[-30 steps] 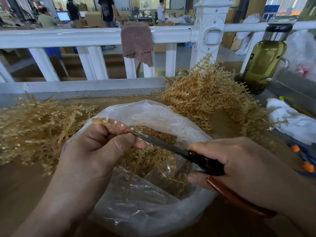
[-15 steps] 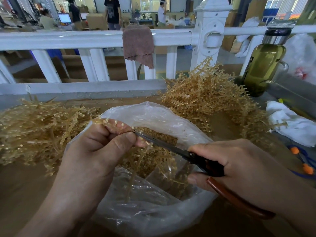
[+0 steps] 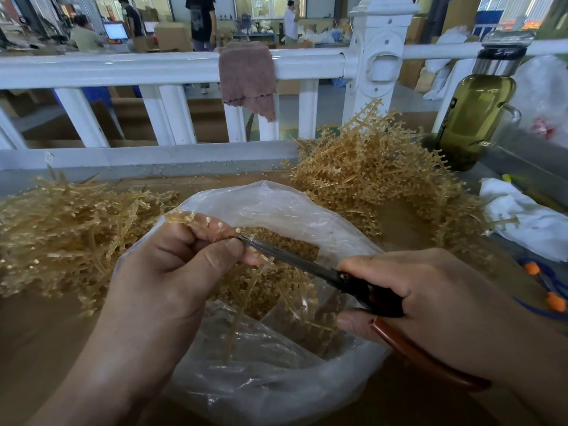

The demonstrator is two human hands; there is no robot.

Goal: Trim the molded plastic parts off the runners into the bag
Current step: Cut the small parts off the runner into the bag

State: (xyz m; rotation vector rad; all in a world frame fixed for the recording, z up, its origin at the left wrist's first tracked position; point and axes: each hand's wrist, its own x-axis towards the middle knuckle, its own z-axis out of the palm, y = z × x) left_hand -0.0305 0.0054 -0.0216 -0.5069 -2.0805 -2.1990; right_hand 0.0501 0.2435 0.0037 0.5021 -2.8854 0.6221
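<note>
Looked like mid-job to me. The clear plastic bag sat open near the middle of the table, with a decent layer of loose parts already in it, and the heap of stripped runners on the left said plenty was done. The big tangle of untrimmed runners on the far right, little nubs all over them, said plenty was left too. The left hand was pinching 1 runner over the bag's mouth, fingers and thumb curled round it, and the right hand was wrapped on the scissors, blade laid right up against that runner. The hands were apart, joined only by the tool. Hard bits: the blade tips disappeared behind the left thumb, so I couldn't tell whether the cut was made, and the bag's crumpled near side hid how deep the parts went. Both forearms ran off the near edge.
</note>
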